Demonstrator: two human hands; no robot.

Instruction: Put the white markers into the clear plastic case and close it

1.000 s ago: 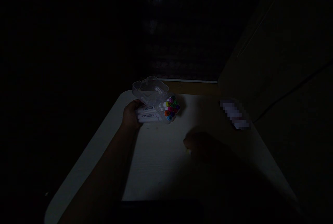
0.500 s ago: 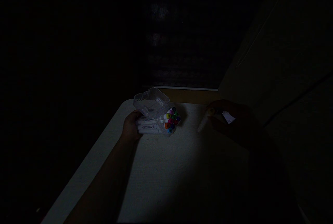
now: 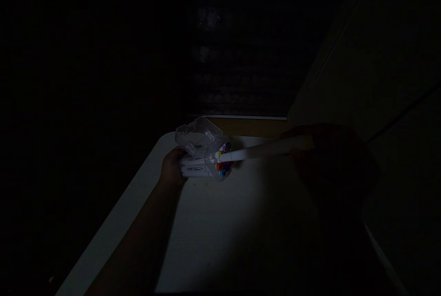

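My left hand [image 3: 171, 167] is wrapped round the back end of a clear plastic marker case [image 3: 196, 170], which lies on its side with its lid [image 3: 199, 133] swung up. Several white markers with coloured ends [image 3: 223, 167] fill it, their ends facing right. In deep shadow, my right hand [image 3: 330, 163] pinches a white marker [image 3: 257, 151] with a yellowish end near the fingers. That marker points left, and its tip overlaps the coloured ends at the case's mouth; whether it touches them I cannot tell.
The case rests on a pale table [image 3: 203, 222] with a rounded far left corner. Behind the table runs a brownish strip [image 3: 248, 127], below a dark ridged surface [image 3: 213, 57]. A dim wall [image 3: 389, 80] with a dark cable stands at the right.
The marker in my right hand has swung from slanting downward to nearly level, its tip now over the case's mouth. My right hand has shifted right. The white scrap beside it no longer shows.
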